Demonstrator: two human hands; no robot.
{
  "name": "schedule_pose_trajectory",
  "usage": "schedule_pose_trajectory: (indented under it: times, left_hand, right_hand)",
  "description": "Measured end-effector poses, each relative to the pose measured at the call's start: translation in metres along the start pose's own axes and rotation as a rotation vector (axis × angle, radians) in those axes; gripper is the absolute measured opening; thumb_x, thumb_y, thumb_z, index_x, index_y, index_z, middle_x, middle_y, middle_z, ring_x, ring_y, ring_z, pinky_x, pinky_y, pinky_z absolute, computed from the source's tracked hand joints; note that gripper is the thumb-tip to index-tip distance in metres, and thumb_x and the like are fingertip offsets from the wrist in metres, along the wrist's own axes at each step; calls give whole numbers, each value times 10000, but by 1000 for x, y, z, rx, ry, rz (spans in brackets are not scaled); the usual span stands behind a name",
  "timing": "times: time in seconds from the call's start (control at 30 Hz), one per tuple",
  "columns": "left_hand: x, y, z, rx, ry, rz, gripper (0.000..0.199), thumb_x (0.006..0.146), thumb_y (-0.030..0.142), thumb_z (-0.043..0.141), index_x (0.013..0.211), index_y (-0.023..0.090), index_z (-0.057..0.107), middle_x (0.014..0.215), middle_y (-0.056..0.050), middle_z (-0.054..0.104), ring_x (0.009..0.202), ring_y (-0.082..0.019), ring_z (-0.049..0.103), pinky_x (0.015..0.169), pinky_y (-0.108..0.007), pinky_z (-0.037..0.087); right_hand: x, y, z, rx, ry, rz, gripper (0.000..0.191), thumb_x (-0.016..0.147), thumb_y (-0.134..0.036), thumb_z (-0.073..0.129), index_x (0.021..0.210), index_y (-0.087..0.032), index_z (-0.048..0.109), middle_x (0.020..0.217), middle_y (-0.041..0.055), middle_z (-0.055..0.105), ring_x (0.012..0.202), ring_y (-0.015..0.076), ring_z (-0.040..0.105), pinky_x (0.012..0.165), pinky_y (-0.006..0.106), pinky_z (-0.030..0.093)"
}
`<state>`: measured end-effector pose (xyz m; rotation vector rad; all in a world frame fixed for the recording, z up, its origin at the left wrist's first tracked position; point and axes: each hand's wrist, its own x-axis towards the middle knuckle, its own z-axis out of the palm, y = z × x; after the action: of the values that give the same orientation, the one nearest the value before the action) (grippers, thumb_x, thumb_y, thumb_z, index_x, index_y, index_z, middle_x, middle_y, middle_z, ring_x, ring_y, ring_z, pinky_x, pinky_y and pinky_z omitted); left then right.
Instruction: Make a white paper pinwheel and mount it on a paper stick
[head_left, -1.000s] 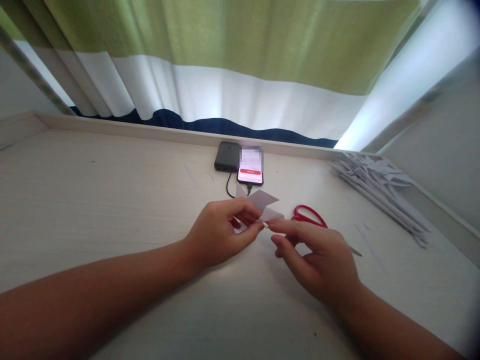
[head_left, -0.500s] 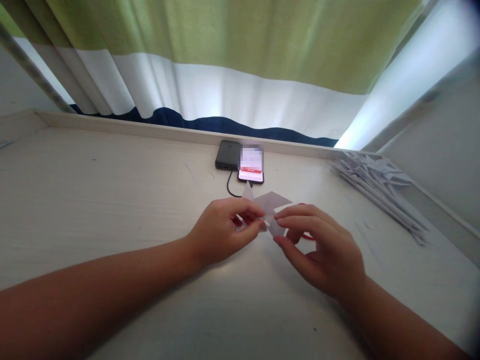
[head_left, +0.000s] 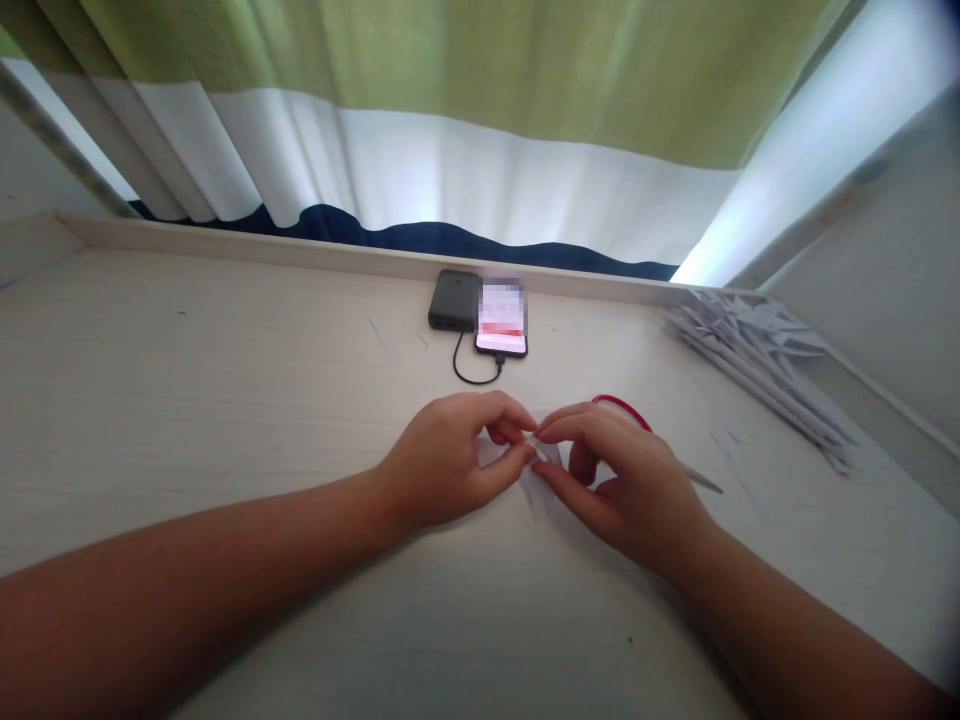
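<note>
The pale table [head_left: 465, 620] stretched wide to the person's left, running back to a raised edge [head_left: 262, 248] under a striped curtain [head_left: 480, 60]. On the right, the room between the arm and the side wall was narrower, shared with a pile of rolled paper [head_left: 765, 375] slanting out from the far corner.

The folded paper [head_left: 552, 452] was held above the middle of the table, well apart from the raised edge. The left hand [head_left: 442, 455] was pinching it between thumb and fingers, and the right hand [head_left: 630, 490] was pinching it from the other side, the fingertips of both almost meeting.

I could read no writing: the lit phone [head_left: 501, 318] showed a blurred screen with a reddish band, and any mark on the dark power bank [head_left: 453, 300] was too small.

I counted one phone, one power bank just beside it, one cable [head_left: 476, 381] joining the two, and one pair of red-handled scissors [head_left: 626, 406], partly hidden behind the right hand. The rolls overlapped too much to count.
</note>
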<state>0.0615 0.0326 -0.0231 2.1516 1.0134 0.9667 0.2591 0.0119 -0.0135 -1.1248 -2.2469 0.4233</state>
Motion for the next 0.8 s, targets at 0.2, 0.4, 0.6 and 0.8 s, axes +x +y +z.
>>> schedule_pose_trajectory:
  times: [0.2,0.4,0.6,0.8]
  left_hand:
    - [0,-2,1,53,-3,4,67,772,205,612,833,183,629,760,11,635,722,-121,579,692,-268,439]
    - [-1,-3,1,67,-40,16,86,792,214,592,855,194,647,770,4,635,734,-133,568,708,-286,430]
    - [-2,-3,2,46,-28,20,105,781,201,597,877,187,640,790,0,637,750,-131,571,728,-286,436]
    - [-2,-3,1,44,-29,33,117,762,184,602,871,187,646,781,-2,637,739,-133,569,715,-289,438]
  right_hand:
    - [-1,3,1,66,-14,2,194,761,-166,656,941,-189,586,889,11,607,580,83,534,639,257,484]
    - [0,6,3,120,-27,-17,183,763,-144,652,923,-195,579,900,9,592,576,79,509,594,252,466]
    - [0,7,4,161,-32,-9,150,779,-178,658,907,-192,580,885,8,584,543,72,476,505,237,420]
    - [0,5,4,160,-36,5,141,784,-193,652,903,-196,576,848,5,580,545,80,479,514,247,418]
